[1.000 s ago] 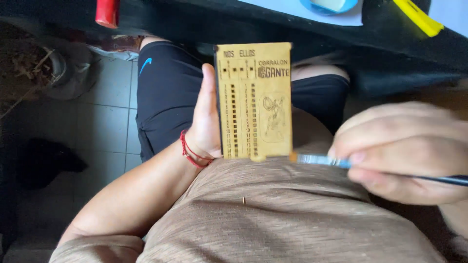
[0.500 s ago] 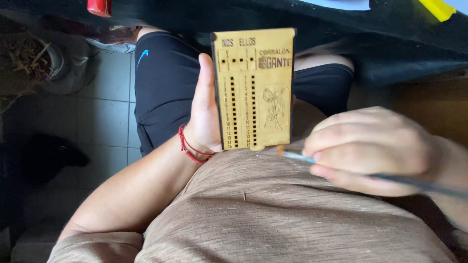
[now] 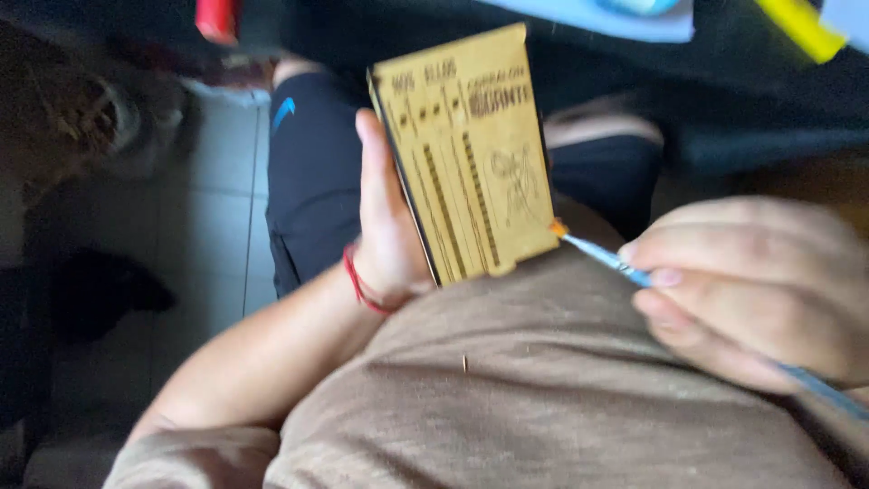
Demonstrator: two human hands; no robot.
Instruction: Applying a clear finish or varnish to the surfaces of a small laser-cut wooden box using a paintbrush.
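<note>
My left hand [image 3: 391, 226] grips a flat wooden board [image 3: 466, 154] with engraved lines, small cut-out slots and a line drawing, holding it upright above my lap. A red string bracelet [image 3: 360, 282] circles that wrist. My right hand [image 3: 751, 290] holds a thin blue-handled paintbrush [image 3: 625, 268], and its orange tip touches the board's lower right edge. The brush handle runs back under my fingers toward the lower right.
My brown shirt [image 3: 543, 398] fills the lower view, black shorts [image 3: 312, 181] above it. A dark table edge [image 3: 724, 100] runs across the top with a red object [image 3: 215, 18], a yellow object [image 3: 801, 25] and pale blue paper [image 3: 615, 18]. Grey floor tiles [image 3: 217, 208] lie left.
The board has tilted, its top leaning left. My right hand brought the brush tip up from below the board to its lower right edge.
</note>
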